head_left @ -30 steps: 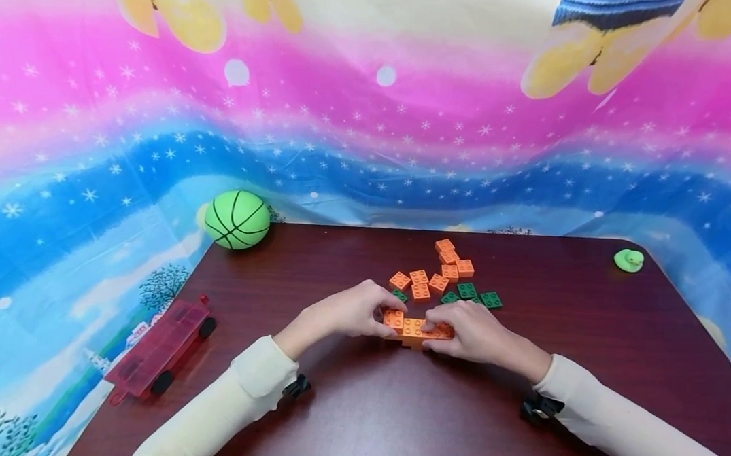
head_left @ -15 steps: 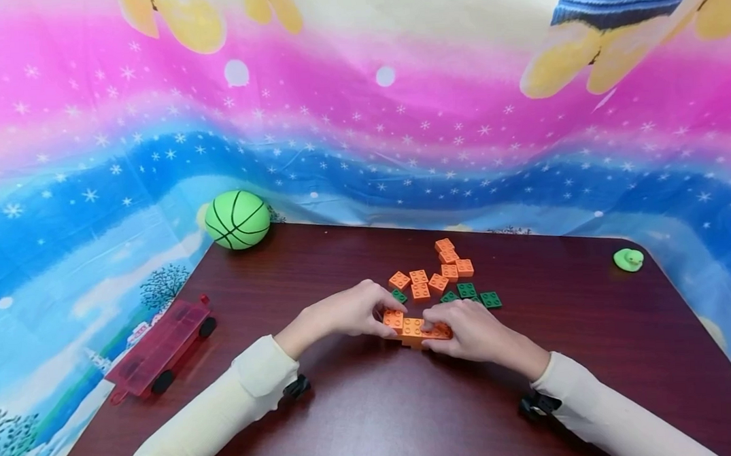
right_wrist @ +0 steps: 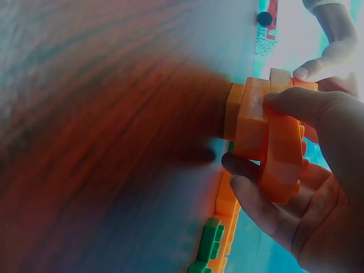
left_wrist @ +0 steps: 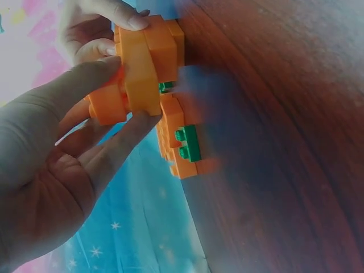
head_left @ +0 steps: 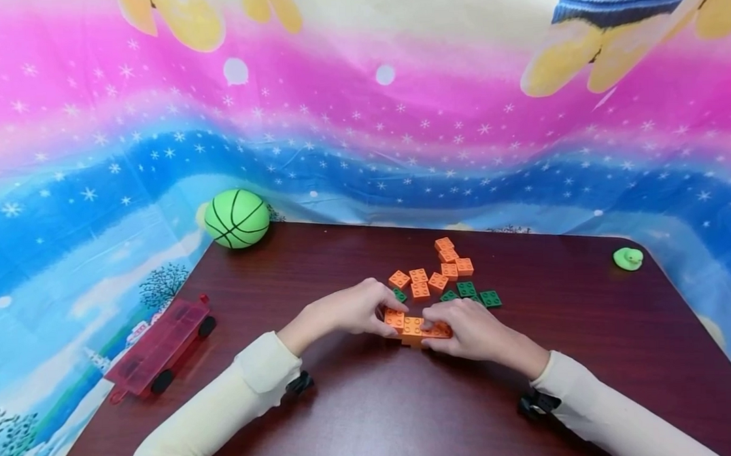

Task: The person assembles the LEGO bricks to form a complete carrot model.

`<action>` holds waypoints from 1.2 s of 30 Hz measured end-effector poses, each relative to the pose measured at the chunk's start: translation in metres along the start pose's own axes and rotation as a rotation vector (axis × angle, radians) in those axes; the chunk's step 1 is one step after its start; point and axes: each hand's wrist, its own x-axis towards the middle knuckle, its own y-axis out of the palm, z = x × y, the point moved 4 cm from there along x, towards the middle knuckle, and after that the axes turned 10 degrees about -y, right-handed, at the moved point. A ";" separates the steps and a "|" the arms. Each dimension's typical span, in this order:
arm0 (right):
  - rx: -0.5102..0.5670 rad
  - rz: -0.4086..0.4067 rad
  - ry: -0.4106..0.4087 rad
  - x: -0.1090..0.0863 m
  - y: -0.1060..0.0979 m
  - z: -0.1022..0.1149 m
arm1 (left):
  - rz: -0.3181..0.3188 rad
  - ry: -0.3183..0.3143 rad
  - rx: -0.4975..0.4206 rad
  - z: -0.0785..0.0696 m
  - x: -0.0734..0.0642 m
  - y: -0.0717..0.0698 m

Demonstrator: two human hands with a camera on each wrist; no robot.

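Both hands hold one joined build of orange toy building bricks (head_left: 412, 326), low over the table's middle. My left hand (head_left: 358, 310) grips its left end between thumb and fingers; in the left wrist view the thumb and fingers of the left hand (left_wrist: 68, 153) lie on opposite sides of a long orange brick (left_wrist: 139, 71). The right end is pinched by my right hand (head_left: 468, 327), which covers part of the studs. In the right wrist view, the orange build (right_wrist: 253, 116) shows stacked layers, with a narrower brick (right_wrist: 233, 111) lowest, on the table side.
Behind the hands lie several loose orange bricks (head_left: 420, 289) and green bricks (head_left: 491, 299). A green ball (head_left: 237, 218) stands at the back left corner. A pink toy wagon (head_left: 159, 346) is at the left edge, a green rubber duck (head_left: 628, 259) at the back right.
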 end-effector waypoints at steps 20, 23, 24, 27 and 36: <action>0.051 -0.008 -0.077 0.001 0.001 -0.005 | -0.037 -0.078 -0.168 0.016 -0.003 0.007; 0.053 -0.006 -0.081 0.000 0.001 -0.006 | -0.037 -0.094 -0.239 0.020 -0.003 0.010; 0.053 -0.006 -0.083 0.000 0.002 -0.006 | -0.037 -0.095 -0.262 0.021 -0.003 0.010; 0.052 -0.004 -0.087 -0.001 0.002 -0.007 | -0.031 -0.083 -0.316 0.023 -0.003 0.012; 0.066 -0.009 -0.088 -0.002 0.002 -0.007 | 0.000 -0.052 -0.422 0.025 -0.002 0.015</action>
